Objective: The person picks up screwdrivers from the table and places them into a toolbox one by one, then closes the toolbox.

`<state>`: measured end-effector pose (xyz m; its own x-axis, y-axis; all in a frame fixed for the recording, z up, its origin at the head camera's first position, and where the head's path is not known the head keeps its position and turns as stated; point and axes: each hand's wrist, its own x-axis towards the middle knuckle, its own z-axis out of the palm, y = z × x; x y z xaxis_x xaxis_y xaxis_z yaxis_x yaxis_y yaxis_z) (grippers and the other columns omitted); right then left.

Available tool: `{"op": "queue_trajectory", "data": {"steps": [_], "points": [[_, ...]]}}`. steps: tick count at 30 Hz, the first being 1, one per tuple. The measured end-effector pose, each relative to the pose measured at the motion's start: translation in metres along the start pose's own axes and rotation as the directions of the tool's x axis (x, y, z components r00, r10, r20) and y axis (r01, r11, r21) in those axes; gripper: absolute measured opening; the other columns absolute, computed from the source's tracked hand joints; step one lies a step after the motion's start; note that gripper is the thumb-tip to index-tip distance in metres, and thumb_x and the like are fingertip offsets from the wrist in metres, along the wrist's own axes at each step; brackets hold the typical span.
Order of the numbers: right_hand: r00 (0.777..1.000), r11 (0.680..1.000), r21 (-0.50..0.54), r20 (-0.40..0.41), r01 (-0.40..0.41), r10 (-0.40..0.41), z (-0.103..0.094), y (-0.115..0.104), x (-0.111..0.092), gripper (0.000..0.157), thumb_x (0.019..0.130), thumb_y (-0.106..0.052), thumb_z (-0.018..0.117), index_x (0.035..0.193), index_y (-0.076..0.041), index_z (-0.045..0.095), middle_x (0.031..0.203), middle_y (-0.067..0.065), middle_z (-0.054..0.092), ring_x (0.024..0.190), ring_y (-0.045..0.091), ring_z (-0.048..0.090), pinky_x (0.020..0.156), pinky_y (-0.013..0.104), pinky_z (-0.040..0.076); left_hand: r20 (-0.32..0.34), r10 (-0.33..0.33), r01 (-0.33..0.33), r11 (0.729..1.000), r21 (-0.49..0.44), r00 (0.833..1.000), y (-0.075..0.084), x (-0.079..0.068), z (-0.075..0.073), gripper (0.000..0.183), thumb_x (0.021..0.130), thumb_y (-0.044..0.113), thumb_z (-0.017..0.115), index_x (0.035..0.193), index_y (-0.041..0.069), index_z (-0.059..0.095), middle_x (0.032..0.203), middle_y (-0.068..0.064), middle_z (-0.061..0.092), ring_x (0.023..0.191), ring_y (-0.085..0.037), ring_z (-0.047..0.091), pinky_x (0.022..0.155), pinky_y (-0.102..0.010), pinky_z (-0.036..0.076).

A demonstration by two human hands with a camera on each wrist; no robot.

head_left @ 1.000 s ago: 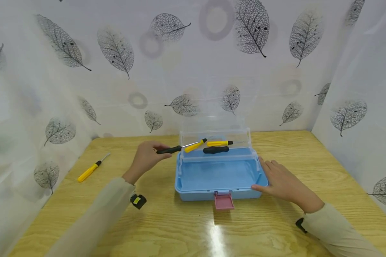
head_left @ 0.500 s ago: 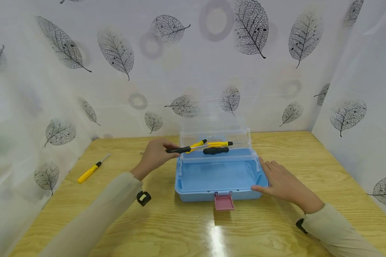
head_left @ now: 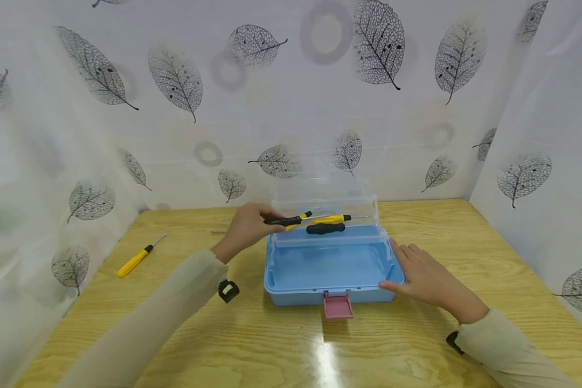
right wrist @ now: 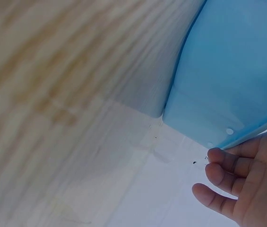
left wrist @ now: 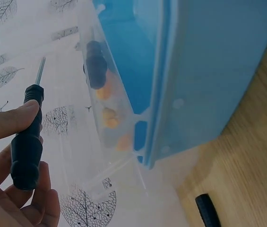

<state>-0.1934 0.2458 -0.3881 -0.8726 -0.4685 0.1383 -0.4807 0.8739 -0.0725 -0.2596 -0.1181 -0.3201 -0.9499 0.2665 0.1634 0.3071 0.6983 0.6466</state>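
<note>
My left hand (head_left: 252,226) pinches a black-handled screwdriver (head_left: 283,221) by its handle, above the left end of a clear tray (head_left: 283,241). In the left wrist view the held screwdriver (left wrist: 27,146) has its shaft clear of the fingers. The tray belongs to an opened light-blue toolbox (head_left: 291,297). Two yellow screwdrivers lie in it, one at the right (head_left: 332,219), the other partly hidden behind the held one. A black-handled screwdriver (head_left: 325,228) lies in front of them. My right hand (head_left: 424,275) holds the toolbox's right side, thumb over the front rim.
A yellow screwdriver (head_left: 134,262) lies on the table at the left. Another black handle (left wrist: 208,210) rests beside the toolbox; my left hand mostly hides it in the head view. The pink latch (head_left: 338,307) hangs down in front. The transparent lid (head_left: 322,188) stands raised behind.
My left hand has carried the black-handled screwdriver rightward, over the tray's left end. A thin shaft on the table has come into view behind the left wrist. The right hand has stayed put.
</note>
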Motion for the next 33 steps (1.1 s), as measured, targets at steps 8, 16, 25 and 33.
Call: {"op": "queue_trajectory", "data": {"steps": [8,16,25,33], "points": [[1.0,1.0,0.0,0.014,-0.009,0.009,0.001,0.001,0.0,0.1,0.081,-0.061,0.059,0.14,0.013,0.029,0.131,0.033,0.049,0.117,0.048,0.049,0.097,0.058,0.04,0.023,0.033,-0.033,0.999,-0.002,0.999,0.016,0.01,0.005,0.024,0.076,0.023,0.079,0.097,0.014,0.075,0.092,-0.002,0.072,0.075,-0.013,0.062,0.066,-0.025,0.047],[0.999,1.0,0.011,0.035,-0.02,0.02,0.001,0.001,0.0,0.099,0.082,-0.061,0.058,0.14,0.013,0.029,0.134,0.033,0.046,0.119,0.049,0.047,0.099,0.059,0.039,0.036,0.054,-0.055,0.998,0.014,0.998,0.027,0.017,0.012,0.027,0.076,0.026,0.078,0.1,0.013,0.074,0.095,-0.002,0.073,0.08,-0.014,0.064,0.072,-0.028,0.052],[0.999,1.0,0.001,0.044,-0.022,0.022,0.003,0.003,0.001,0.098,0.082,-0.061,0.058,0.141,0.013,0.029,0.134,0.033,0.046,0.119,0.048,0.047,0.099,0.058,0.039,0.039,0.061,-0.062,0.998,0.014,0.997,0.034,0.025,0.019,0.025,0.077,0.026,0.078,0.098,0.014,0.075,0.094,-0.001,0.073,0.079,-0.014,0.064,0.073,-0.029,0.052],[0.999,1.0,-0.003,0.037,-0.023,0.023,0.004,0.003,0.001,0.099,0.082,-0.061,0.058,0.14,0.014,0.03,0.132,0.032,0.049,0.117,0.046,0.05,0.097,0.057,0.04,0.042,0.06,-0.06,0.998,-0.023,0.997,0.042,0.031,0.03,0.024,0.077,0.024,0.078,0.098,0.013,0.075,0.094,-0.001,0.073,0.076,-0.012,0.063,0.069,-0.027,0.051]]}}
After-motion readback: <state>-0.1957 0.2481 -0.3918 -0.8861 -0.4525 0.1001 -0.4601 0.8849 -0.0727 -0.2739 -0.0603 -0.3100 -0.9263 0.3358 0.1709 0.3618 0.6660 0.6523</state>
